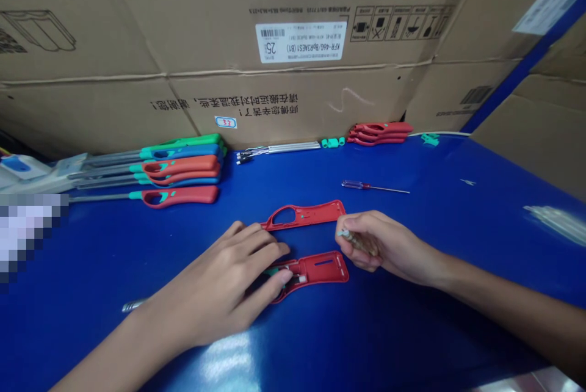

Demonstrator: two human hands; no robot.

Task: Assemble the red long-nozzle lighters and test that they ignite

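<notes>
My left hand [235, 276] reaches over the lower red lighter shell half [327, 267], its thumb and fingers gripping the front part. Inside that shell, a green piece and a small white part show near the thumb; the rest is under my hand. A metal tube end [132, 305] pokes out beneath my left wrist. The matching red shell half [315, 214] lies just beyond, its inner side up, its left end partly behind my fingers. My right hand [378, 239] is closed around a translucent brownish fuel tank [361, 242] with a pale tip, held right of both shell halves.
Finished-looking long lighters [183, 166] are stacked at left. Along the cardboard wall [206, 25] lie metal tubes with wires [293, 148], green parts [333, 143] and red shells [379, 132]. A screwdriver [354, 184] rests on the blue table [412, 331]; pale thin strips [558, 221] lie at right.
</notes>
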